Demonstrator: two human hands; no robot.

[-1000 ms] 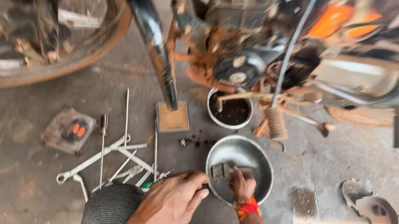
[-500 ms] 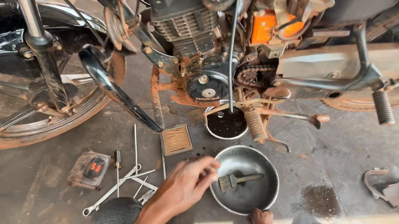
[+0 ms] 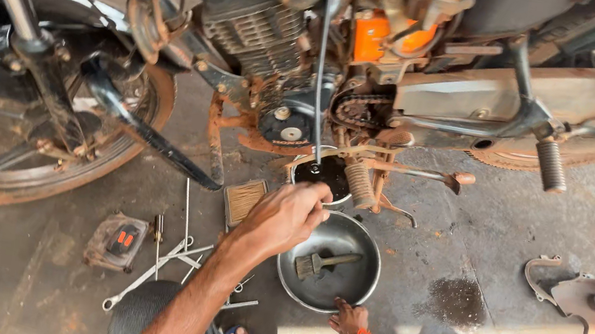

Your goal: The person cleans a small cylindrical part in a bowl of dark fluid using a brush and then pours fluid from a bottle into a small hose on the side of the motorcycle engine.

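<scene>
Workshop floor beside a stripped motorcycle (image 3: 310, 76). The left hand (image 3: 287, 216) reaches far over the rim of a shallow steel bowl (image 3: 362, 288) toward a small dark pot (image 3: 323, 174) standing under the engine; its fingers (image 3: 316, 201) are curled together at the pot's near edge, and whether they pinch anything cannot be told. The right hand (image 3: 347, 320), with a red-orange band at the wrist, rests on the floor touching the bowl's near rim, fingers loosely bent. A paintbrush (image 3: 323, 262) lies inside the bowl. Left of the bowl: a wire brush (image 3: 242, 200), several spanners (image 3: 159, 268) strewn on the concrete, and a small grey case (image 3: 116, 241). A detached metal cover (image 3: 592, 305) lies well to the right.
</scene>
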